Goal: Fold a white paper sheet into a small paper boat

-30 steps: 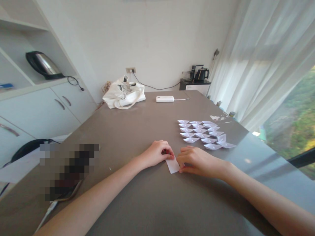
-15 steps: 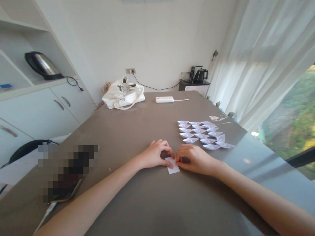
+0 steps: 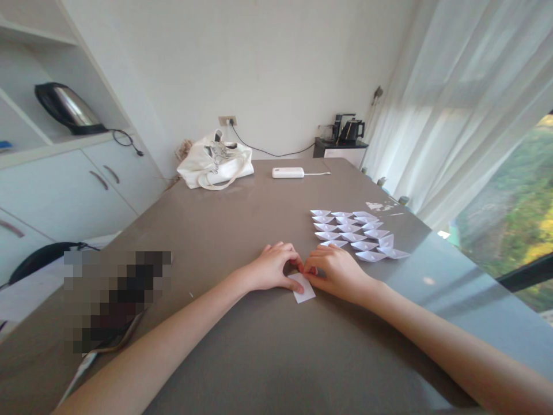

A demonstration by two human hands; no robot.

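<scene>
A small white piece of paper (image 3: 306, 293) lies on the table in front of me. The thumb of my left hand (image 3: 276, 268) presses on its left side, with the index finger at its far edge. My right hand (image 3: 336, 271) pinches the paper's far corner, its fingertips close to those of my left. The fingers cover part of the paper, so its folds there are hidden. Just beyond my right hand stand several folded white paper boats (image 3: 352, 237) in rows; the hand hides part of the nearest one.
A white bag (image 3: 220, 164) and a white power bank (image 3: 288, 172) with a short cable sit at the table's far side. White paper scraps (image 3: 375, 206) lie near the right edge. A blurred-out dark object (image 3: 125, 305) with a white cable is at the left.
My right hand has shifted slightly left and away from me along the paper's edge, to its far corner. My left hand stays on the paper. The view has tilted a little.
</scene>
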